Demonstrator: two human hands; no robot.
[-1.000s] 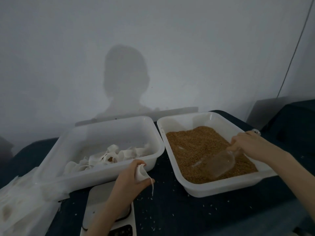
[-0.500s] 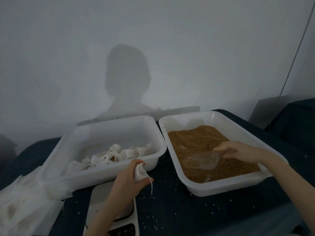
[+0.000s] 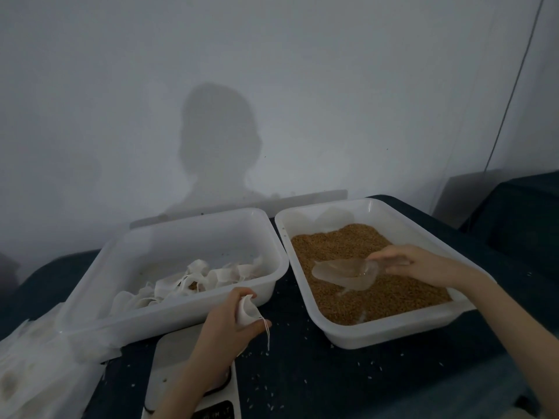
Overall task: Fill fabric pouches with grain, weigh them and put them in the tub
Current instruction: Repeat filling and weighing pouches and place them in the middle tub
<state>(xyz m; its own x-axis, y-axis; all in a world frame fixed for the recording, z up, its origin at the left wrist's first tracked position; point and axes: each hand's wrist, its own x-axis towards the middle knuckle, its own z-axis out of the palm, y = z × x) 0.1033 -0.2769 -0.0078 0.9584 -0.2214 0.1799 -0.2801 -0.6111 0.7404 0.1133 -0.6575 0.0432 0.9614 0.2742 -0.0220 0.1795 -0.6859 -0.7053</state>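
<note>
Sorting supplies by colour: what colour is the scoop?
Clear, see-through plastic scoop, held by the right hand over brown grain; head view.

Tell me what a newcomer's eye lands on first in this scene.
The brown grain filling the white tub on the right stands out most, with the right hand holding a clear scoop over it. To its left, a second white tub holds pale fabric pouches. In front, above a white scale, the left hand grips a small white pouch.
</note>
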